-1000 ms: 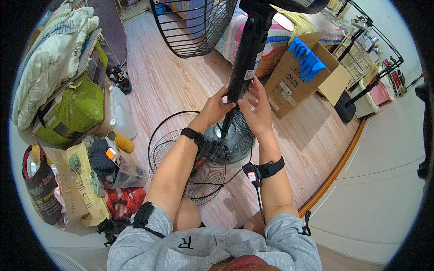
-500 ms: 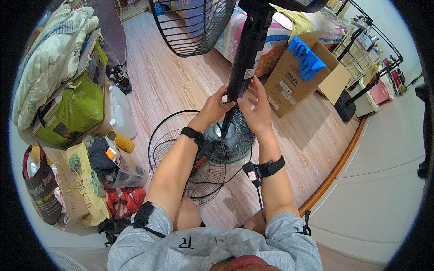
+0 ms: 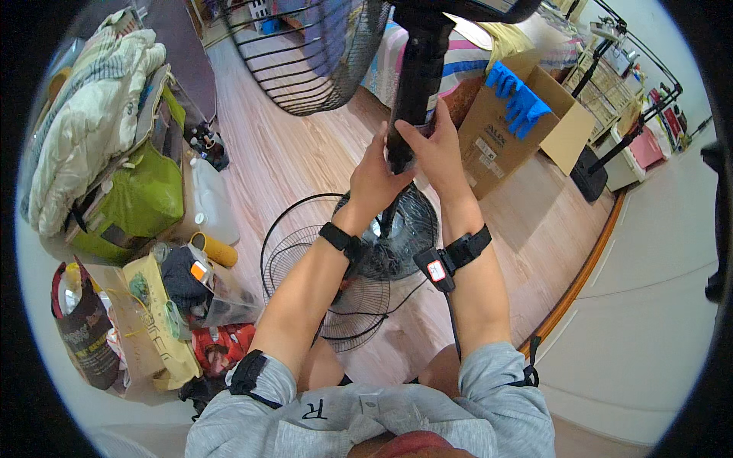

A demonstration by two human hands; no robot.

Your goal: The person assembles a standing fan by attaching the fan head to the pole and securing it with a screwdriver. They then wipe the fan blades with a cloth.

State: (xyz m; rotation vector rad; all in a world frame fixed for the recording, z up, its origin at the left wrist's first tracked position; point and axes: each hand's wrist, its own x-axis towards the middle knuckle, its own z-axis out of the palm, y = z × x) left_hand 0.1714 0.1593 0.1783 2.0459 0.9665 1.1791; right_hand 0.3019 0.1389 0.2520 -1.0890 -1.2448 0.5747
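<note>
Two hands are seen in the middle of the frame, the left hand (image 3: 379,179) and the right hand (image 3: 440,149). One black fan pole (image 3: 412,84) is held between them. Two wire fan grilles are counted: one grille (image 3: 309,53) at the top, one grille (image 3: 321,282) flat on the floor at the centre. One round fan base (image 3: 405,237) is seen. One cardboard box (image 3: 508,133) is found at the upper right, with one pair of blue gloves (image 3: 515,95) on it. Two black wrist bands are worn
</note>
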